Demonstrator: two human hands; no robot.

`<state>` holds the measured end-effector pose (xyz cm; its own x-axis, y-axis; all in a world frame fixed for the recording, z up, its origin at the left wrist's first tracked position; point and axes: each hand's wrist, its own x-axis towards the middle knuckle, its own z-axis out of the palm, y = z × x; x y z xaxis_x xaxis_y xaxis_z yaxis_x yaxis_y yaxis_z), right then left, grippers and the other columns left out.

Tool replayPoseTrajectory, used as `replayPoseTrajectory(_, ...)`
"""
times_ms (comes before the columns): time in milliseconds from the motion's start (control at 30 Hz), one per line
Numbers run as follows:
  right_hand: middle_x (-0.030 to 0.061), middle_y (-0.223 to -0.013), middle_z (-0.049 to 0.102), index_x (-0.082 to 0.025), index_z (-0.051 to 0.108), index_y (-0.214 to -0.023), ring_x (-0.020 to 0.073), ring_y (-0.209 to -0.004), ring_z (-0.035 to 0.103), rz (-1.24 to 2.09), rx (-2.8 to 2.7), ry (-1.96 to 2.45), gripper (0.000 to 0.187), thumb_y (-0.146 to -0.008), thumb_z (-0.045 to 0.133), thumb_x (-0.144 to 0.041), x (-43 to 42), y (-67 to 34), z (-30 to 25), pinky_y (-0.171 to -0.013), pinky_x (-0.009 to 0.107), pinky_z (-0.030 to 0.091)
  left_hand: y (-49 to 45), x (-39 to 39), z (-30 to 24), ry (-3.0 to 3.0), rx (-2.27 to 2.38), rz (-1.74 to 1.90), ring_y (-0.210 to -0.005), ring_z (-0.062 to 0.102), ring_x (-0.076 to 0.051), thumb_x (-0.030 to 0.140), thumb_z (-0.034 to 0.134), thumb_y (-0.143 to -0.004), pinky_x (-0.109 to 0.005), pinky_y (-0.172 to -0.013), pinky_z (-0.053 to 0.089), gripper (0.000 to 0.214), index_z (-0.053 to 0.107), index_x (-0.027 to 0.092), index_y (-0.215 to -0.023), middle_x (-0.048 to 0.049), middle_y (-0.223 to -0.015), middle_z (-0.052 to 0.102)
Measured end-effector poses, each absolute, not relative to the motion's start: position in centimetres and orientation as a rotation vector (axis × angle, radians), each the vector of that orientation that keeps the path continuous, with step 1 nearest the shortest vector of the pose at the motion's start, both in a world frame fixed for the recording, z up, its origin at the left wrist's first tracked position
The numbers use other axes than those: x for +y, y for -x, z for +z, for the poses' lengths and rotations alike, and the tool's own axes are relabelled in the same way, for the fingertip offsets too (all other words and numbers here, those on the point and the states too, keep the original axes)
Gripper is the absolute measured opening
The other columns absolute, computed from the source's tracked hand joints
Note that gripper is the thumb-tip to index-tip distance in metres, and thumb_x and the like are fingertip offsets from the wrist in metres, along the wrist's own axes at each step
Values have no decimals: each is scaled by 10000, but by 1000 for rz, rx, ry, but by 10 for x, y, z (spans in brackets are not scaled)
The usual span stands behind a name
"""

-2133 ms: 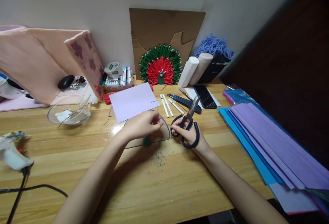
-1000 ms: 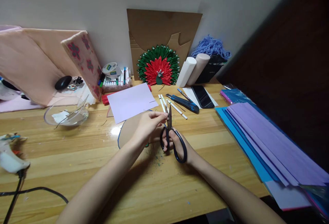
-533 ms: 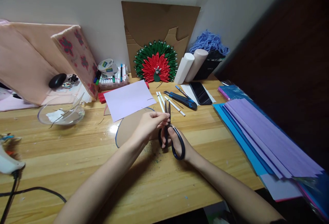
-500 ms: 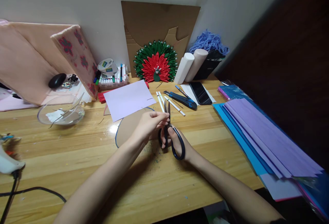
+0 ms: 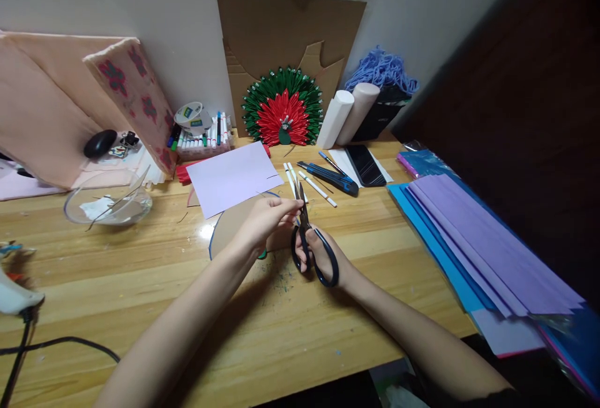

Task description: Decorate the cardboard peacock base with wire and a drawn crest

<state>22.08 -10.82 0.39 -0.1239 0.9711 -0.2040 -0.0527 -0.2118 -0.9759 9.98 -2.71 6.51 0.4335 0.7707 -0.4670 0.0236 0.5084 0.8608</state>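
beyond scissors (image 5: 304, 224): pens (image 5: 317, 189), cutter (image 5: 329, 179); left hand (image 5: 263, 220) part-covers blue-edged cardboard (image 5: 229, 228)

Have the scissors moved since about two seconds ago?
Yes, to the left, judged against the cutter on the table: earlier the scissors overlapped it in view; now they are left of it.

No wording could be read for certain. Blue-and-yellow labels (image 5: 195, 124) showed on a white round roll (image 5: 193, 117) at the back left, and small pale characters (image 5: 383, 120) (too blurred to make out) stood on the front of a black box (image 5: 379, 127) at the back right.
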Motion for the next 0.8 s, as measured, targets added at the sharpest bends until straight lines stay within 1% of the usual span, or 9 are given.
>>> replayPoseTrajectory(200, -60, -522, 443, -189, 451, -810, 80, -373, 445, 1442, -1169, 1264, 566, -756, 360, -745, -108, -220, 5, -374, 195, 365, -100, -26, 62, -955, 1001, 560, -479, 392, -33, 330, 741, -565, -204, -544, 331, 281, 541, 134, -562, 55, -530, 471)
replayPoseTrajectory(400, -60, -521, 453, -188, 453, -798, 78, -384, 462, 1422, -1185, 1279, 564, -752, 375, -744, -109, -220, 2, -373, 183, 349, -99, -26, 62, -974, 994, 561, -490, 374, -34, 340, 734, -572, -202, -564, 345, 303, 508, 140, -549, 57, -536, 446)
replayPoseTrajectory(533, -61, -519, 461, -197, 435, -792, 86, -389, 474, 1410, -1186, 1281, 578, -734, 361, -767, -111, -219, -1, -373, 188, 357, -99, -26, 62, -986, 1013, 556, -490, 371, -32, 327, 732, -583, -196, -560, 342, 292, 511, 139, -546, 62, -527, 433)
replayPoseTrajectory(800, -51, -553, 462, -191, 441, -846, 94, -433, 499, 1353, -1285, 1265, 584, -767, 308, -755, -113, -221, 2, -403, 196, 379, -100, -26, 65, -942, 999, 543, -494, 403, -39, 334, 757, -552, -198, -537, 341, 289, 551, 132, -572, 52, -527, 467)
